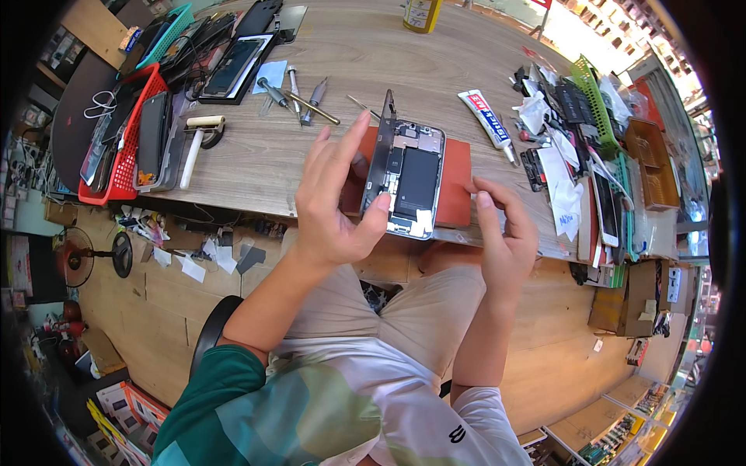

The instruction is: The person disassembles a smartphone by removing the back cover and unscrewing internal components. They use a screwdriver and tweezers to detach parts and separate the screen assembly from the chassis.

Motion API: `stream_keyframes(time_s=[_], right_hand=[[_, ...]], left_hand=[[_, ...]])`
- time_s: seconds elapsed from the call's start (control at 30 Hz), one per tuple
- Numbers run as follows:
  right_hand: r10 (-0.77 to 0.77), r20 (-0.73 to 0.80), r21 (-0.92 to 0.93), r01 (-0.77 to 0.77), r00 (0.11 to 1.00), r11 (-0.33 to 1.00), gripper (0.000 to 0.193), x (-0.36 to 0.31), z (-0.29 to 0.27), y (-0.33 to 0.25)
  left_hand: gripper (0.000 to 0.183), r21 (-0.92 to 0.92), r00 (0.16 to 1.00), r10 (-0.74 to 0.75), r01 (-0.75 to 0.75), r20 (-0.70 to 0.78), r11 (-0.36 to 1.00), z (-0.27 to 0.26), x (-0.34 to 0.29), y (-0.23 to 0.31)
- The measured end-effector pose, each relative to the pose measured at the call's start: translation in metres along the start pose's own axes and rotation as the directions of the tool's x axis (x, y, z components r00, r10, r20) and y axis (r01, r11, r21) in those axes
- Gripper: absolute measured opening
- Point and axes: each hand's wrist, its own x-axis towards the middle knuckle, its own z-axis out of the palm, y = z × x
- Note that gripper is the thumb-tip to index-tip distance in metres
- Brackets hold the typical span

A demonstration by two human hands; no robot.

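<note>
An opened phone (418, 182) lies on a reddish-brown mat (457, 186), with its dark battery and circuit boards exposed. Its screen (381, 147) stands nearly upright along the phone's left side, seen almost edge-on. My left hand (330, 206) steadies this screen: the thumb is at its lower end and the fingers are along its outer face, partly hidden. At the mat's right edge is my right hand (507, 237). Its fingers are loosely bent, thumb and forefinger slightly apart, and I see nothing between them.
Screwdrivers (312, 107) and a small white-handled mallet (200, 147) lie left of the mat. A glue tube (488, 124) lies right. A red basket (128, 128) holds phones; a green basket (594, 101) stands among parts and paper scraps. A yellow container (421, 15) stands at the back.
</note>
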Motion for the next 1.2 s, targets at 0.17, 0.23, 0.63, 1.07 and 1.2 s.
stream_keyframes(time_s=[0.17, 0.23, 0.63, 1.07, 1.2], right_hand=[[0.01, 0.036, 0.106, -0.013, 0.999, 0.994, 0.012, 0.008, -0.011, 0.015], [-0.005, 0.067, 0.095, -0.001, 0.998, 0.995, 0.011, 0.017, -0.015, 0.016], [-0.023, -0.018, -0.231, 0.018, 1.0, 0.973, 0.017, 0.052, -0.065, 0.003], [-0.232, 0.303, -0.43, 0.35, 0.924, 0.832, 0.018, 0.133, -0.036, -0.062], [-0.108, 0.511, -0.456, 0.375, 0.853, 0.807, 0.024, 0.194, 0.001, -0.07]], left_hand=[[0.086, -0.026, 1.0, 0.021, -0.021, 0.021, 0.999, -0.006, 0.002, -0.012], [0.089, -0.056, 1.0, -0.018, 0.019, 0.02, 0.998, -0.006, 0.0, -0.01], [0.092, -0.096, 1.0, 0.018, -0.018, 0.001, 0.995, 0.001, -0.001, -0.013], [0.096, -0.153, 0.998, 0.053, -0.055, -0.013, 0.987, -0.003, 0.003, -0.015], [0.097, -0.162, 0.999, 0.04, -0.038, 0.008, 0.986, -0.006, 0.004, -0.013]])
